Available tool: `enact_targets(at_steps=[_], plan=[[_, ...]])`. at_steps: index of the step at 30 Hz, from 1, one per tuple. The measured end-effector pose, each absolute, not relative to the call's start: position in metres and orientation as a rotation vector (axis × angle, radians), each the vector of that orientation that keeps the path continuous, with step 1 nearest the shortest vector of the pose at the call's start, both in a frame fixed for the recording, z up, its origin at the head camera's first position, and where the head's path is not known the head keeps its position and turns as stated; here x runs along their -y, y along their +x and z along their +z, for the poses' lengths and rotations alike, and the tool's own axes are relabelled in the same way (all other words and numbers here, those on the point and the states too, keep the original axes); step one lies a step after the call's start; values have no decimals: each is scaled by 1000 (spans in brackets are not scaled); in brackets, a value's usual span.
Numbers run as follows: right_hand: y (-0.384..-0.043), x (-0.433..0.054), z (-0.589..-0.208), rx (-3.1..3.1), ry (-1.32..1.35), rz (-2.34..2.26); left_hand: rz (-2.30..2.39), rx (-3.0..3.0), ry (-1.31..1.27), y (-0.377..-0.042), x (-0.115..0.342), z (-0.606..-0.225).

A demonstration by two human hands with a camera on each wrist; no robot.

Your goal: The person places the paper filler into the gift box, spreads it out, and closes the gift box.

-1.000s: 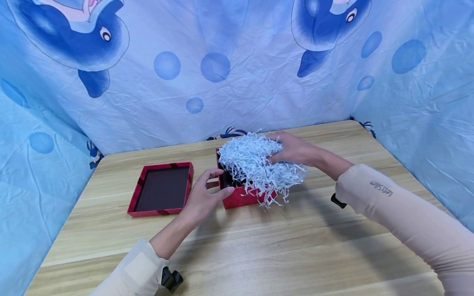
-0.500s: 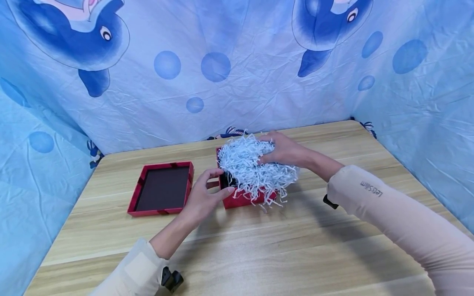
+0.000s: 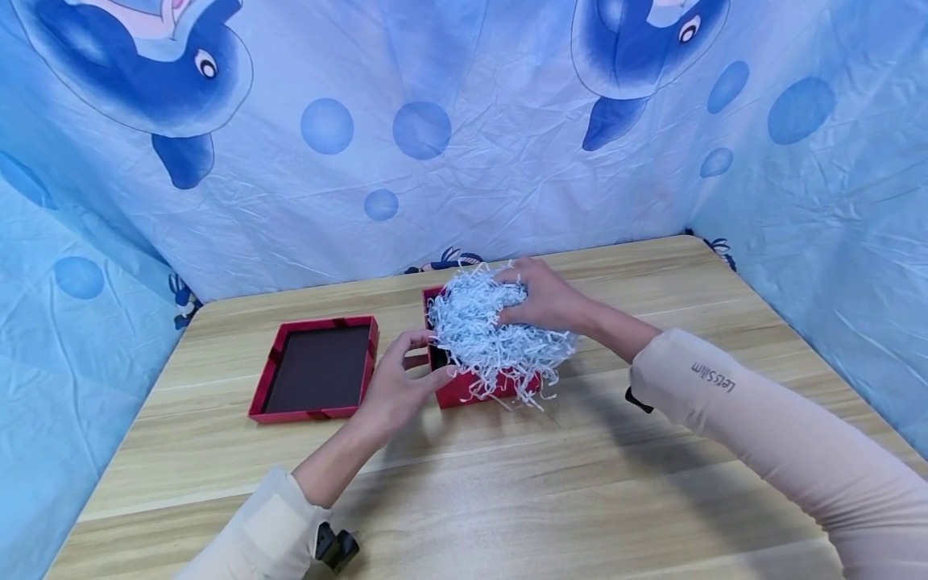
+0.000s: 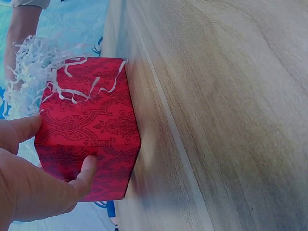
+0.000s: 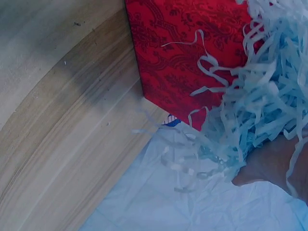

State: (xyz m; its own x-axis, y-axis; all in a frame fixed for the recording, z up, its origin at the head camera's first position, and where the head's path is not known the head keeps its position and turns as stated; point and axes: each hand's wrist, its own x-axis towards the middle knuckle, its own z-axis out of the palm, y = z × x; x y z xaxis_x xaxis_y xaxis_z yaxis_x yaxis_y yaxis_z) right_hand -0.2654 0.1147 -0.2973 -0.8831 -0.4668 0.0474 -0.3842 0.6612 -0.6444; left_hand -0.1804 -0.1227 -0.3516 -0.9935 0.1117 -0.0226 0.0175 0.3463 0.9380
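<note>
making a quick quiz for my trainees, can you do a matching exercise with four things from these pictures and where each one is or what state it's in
1. left hand
2. right hand
3. shredded paper
4. red lid

A. pale blue, hanging over the front of the box
B. on the table, dark inside facing up
C. touching the box's left side
D. fingers among loose strands

Pairs: 1-C, 2-D, 3-A, 4-B
</note>
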Motion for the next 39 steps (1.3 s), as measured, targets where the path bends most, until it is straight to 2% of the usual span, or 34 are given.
enact_targets(at_steps=[6,23,32,39], plan=[[-262,-107,-300,-2800,-733,-996,1730,-2514,130,-181,124,-352],[-255,-82,-308,-2901,-1084,-639,1734,-2512,152,-181,126,-353],[-261,-67,-319,-2864,-1100,-279,1728,-2512,153,-182,127,-353],[-266,-59,-325,-2850,-1098,-278,1726,-2518,156,-183,127,-354]])
